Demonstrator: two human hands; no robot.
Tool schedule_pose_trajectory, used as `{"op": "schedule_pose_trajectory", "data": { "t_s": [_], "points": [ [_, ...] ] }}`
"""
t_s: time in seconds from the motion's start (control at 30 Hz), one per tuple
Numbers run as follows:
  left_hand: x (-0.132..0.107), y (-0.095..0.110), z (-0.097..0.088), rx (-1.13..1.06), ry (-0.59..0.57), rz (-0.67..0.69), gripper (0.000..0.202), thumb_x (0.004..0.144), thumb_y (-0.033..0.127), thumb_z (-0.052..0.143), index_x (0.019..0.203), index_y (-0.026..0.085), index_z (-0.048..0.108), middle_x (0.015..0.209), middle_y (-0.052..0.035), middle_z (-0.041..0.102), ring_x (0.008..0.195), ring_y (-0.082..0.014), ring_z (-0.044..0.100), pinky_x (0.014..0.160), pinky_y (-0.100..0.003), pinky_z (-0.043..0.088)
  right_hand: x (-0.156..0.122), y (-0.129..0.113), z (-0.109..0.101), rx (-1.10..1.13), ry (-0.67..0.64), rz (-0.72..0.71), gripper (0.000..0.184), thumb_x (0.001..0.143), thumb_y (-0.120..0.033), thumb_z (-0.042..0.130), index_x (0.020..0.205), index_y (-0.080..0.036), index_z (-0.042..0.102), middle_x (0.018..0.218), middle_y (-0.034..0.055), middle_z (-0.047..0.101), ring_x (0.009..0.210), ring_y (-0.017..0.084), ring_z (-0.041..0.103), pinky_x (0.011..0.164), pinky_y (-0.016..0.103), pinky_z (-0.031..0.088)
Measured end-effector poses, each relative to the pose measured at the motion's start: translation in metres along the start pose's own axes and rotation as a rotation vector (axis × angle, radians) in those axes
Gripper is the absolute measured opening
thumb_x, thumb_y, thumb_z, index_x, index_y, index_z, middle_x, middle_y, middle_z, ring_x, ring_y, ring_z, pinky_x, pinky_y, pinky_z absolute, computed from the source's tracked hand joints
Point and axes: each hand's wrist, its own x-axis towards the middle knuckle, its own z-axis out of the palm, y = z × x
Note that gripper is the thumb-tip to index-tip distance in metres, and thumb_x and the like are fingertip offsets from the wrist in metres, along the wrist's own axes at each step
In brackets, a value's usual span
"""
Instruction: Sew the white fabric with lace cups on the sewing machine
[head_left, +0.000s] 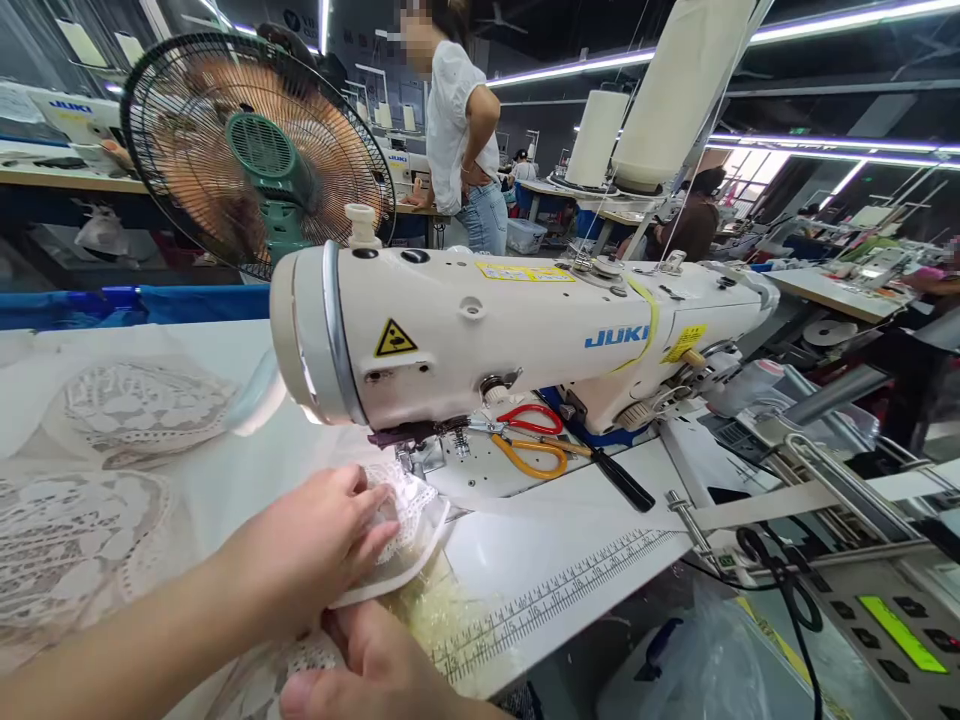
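Observation:
A white JUKI sewing machine (465, 330) stands in front of me, with its presser foot low over the table. White lace fabric (409, 515) with a smooth bound edge lies at the foot. My left hand (322, 530) rests on this lace just before the foot, its fingers bent and gripping it. Lower down, my right hand (382, 665) grips a fold of the lace near the table's front edge; part of its fingers is hidden. More lace pieces (142, 400) spread over the table to the left.
Scissors (529, 458) with red and orange handles and a black-handled tool (622, 480) lie right of the needle area. A printed ruler (555, 595) runs along the front edge. A control box (885, 630) sits right. Behind are a fan (262, 150), thread cones (596, 140) and a standing person (461, 130).

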Motion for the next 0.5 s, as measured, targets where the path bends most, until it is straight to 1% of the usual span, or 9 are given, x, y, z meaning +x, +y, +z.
{"op": "schedule_pose_trajectory", "data": {
  "t_s": [0.07, 0.1, 0.2, 0.23, 0.27, 0.3, 0.37, 0.43, 0.5],
  "points": [
    [-0.014, -0.003, 0.013, -0.053, 0.020, 0.040, 0.033, 0.093, 0.027, 0.045, 0.109, 0.023, 0.073, 0.108, -0.0134, 0.069, 0.094, -0.0307, 0.069, 0.074, -0.041, 0.060, -0.008, -0.003, -0.006, -0.036, -0.016, 0.010, 0.069, 0.073, -0.068, 0.072, 0.119, -0.016, 0.067, 0.112, 0.0087, 0.069, 0.117, 0.029, 0.060, 0.102, 0.037, 0.046],
    [-0.020, -0.008, 0.019, -0.054, 0.044, 0.069, 0.036, 0.092, 0.023, 0.045, 0.116, 0.025, 0.071, 0.118, -0.0143, 0.069, 0.104, -0.0318, 0.068, 0.081, -0.042, 0.059, -0.014, -0.006, -0.012, -0.087, -0.059, 0.027, 0.065, 0.075, -0.066, 0.072, 0.118, -0.017, 0.067, 0.109, 0.0071, 0.069, 0.115, 0.028, 0.061, 0.099, 0.035, 0.047],
    [-0.032, -0.030, 0.029, -0.026, 0.144, 0.152, 0.051, 0.089, 0.010, 0.042, 0.130, 0.031, 0.066, 0.142, -0.0128, 0.060, 0.125, -0.0318, 0.060, 0.097, -0.045, 0.054, -0.033, -0.025, -0.035, -0.356, -0.275, 0.078, 0.046, 0.088, -0.058, 0.063, 0.113, -0.020, 0.069, 0.093, 0.0022, 0.070, 0.097, 0.022, 0.065, 0.084, 0.029, 0.051],
    [-0.034, -0.036, 0.029, -0.014, 0.158, 0.188, 0.052, 0.088, 0.008, 0.043, 0.129, 0.031, 0.066, 0.146, -0.0121, 0.058, 0.127, -0.0317, 0.058, 0.100, -0.047, 0.052, -0.037, -0.034, -0.044, -0.485, -0.303, 0.051, 0.039, 0.093, -0.052, 0.059, 0.115, -0.021, 0.069, 0.090, 0.0016, 0.069, 0.090, 0.020, 0.065, 0.080, 0.027, 0.051],
    [-0.035, -0.039, 0.028, -0.011, 0.166, 0.240, 0.050, 0.086, 0.008, 0.045, 0.126, 0.030, 0.067, 0.146, -0.0116, 0.057, 0.127, -0.0317, 0.058, 0.102, -0.050, 0.050, -0.039, -0.042, -0.052, -0.656, -0.268, -0.006, 0.035, 0.096, -0.045, 0.055, 0.117, -0.021, 0.068, 0.087, 0.0019, 0.069, 0.084, 0.018, 0.064, 0.078, 0.028, 0.050],
    [-0.035, -0.040, 0.026, -0.011, 0.166, 0.294, 0.046, 0.084, 0.009, 0.047, 0.120, 0.028, 0.069, 0.146, -0.0113, 0.059, 0.127, -0.0320, 0.058, 0.105, -0.053, 0.048, -0.038, -0.049, -0.060, -0.861, -0.193, -0.072, 0.033, 0.096, -0.038, 0.055, 0.121, -0.020, 0.067, 0.086, 0.0032, 0.069, 0.080, 0.019, 0.063, 0.077, 0.030, 0.050],
    [-0.034, -0.031, 0.023, -0.038, 0.166, 0.378, 0.035, 0.083, 0.009, 0.047, 0.104, 0.024, 0.070, 0.143, -0.0096, 0.062, 0.129, -0.0312, 0.058, 0.110, -0.059, 0.042, -0.029, -0.061, -0.072, -1.280, -0.021, -0.171, 0.039, 0.093, -0.026, 0.057, 0.131, -0.019, 0.062, 0.094, 0.0084, 0.069, 0.082, 0.022, 0.062, 0.075, 0.034, 0.049],
    [-0.032, -0.013, 0.022, -0.112, 0.169, 0.384, 0.033, 0.083, 0.006, 0.044, 0.098, 0.023, 0.068, 0.139, -0.0069, 0.065, 0.131, -0.0260, 0.057, 0.118, -0.057, 0.036, -0.015, -0.065, -0.081, -1.611, 0.052, -0.223, 0.052, 0.090, -0.016, 0.060, 0.141, -0.022, 0.055, 0.108, 0.0126, 0.068, 0.089, 0.025, 0.062, 0.073, 0.035, 0.048],
    [-0.031, 0.005, 0.025, -0.209, 0.207, 0.389, 0.039, 0.080, 0.003, 0.042, 0.104, 0.022, 0.066, 0.131, -0.0063, 0.070, 0.126, -0.0214, 0.061, 0.120, -0.049, 0.036, -0.001, -0.062, -0.088, -1.821, 0.052, -0.335, 0.055, 0.089, -0.015, 0.063, 0.142, -0.027, 0.056, 0.113, 0.0117, 0.067, 0.090, 0.025, 0.063, 0.070, 0.032, 0.046]
  ]
}}
